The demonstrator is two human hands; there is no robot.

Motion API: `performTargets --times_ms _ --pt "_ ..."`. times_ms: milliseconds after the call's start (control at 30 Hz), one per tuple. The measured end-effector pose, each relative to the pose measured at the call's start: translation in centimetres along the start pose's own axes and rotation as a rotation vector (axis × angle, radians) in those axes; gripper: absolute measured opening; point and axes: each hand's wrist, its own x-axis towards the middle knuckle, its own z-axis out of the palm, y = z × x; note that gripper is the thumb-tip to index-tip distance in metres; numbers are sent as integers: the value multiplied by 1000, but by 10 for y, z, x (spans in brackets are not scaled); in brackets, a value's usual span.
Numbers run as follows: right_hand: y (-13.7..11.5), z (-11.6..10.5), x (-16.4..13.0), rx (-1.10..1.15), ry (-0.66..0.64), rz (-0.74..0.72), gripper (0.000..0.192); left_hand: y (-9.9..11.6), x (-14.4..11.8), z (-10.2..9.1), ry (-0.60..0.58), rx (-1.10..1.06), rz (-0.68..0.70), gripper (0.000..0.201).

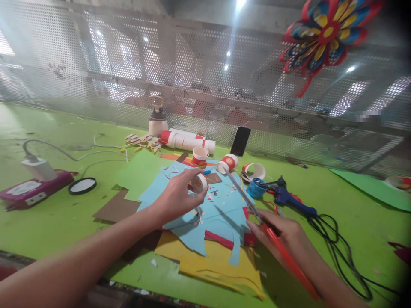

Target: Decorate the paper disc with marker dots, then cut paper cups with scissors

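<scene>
Red tool handle (289,261), lt-blue paper (226,218), grn table (321,186), blk phone (240,141)

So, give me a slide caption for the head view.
Left hand holding a small round piece, right hand a red-handled tool, above blue paper.

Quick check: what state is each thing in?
Left hand: holding small round piece
Right hand: gripping red-handled tool
First cup: upright, mouth up
Second cup: on its side
Phone: propped up, screen dark
Glue gun: lying down
Blue paper: overlapping sheets
White charger: plugged into purple power strip
</scene>
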Motion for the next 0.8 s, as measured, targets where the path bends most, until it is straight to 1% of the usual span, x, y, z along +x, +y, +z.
performTargets --times_ms 133,267,367,467,533,633,800 --pt "0 1 2 6 -35 -24 28 1 0 1 -13 -67 -25 44" --pt "-2 2 2 44 -59 -55 29 3 -1 1 -74 -135 -10 42" --pt "0 2 2 54 -52 -113 30 3 0 3 -97 -277 -72 42" --pt "3 2 0 37 -68 -131 28 0 3 4 -71 -472 -167 43" --pt "5 2 0 18 -96 -116 27 -1 5 4 -49 -551 -192 43" --pt "5 1 -1 2 -149 -92 28 -1 8 2 -19 -591 -188 41" --pt "0 -2 -2 -11 -251 -41 33 2 6 2 15 -570 -178 38"
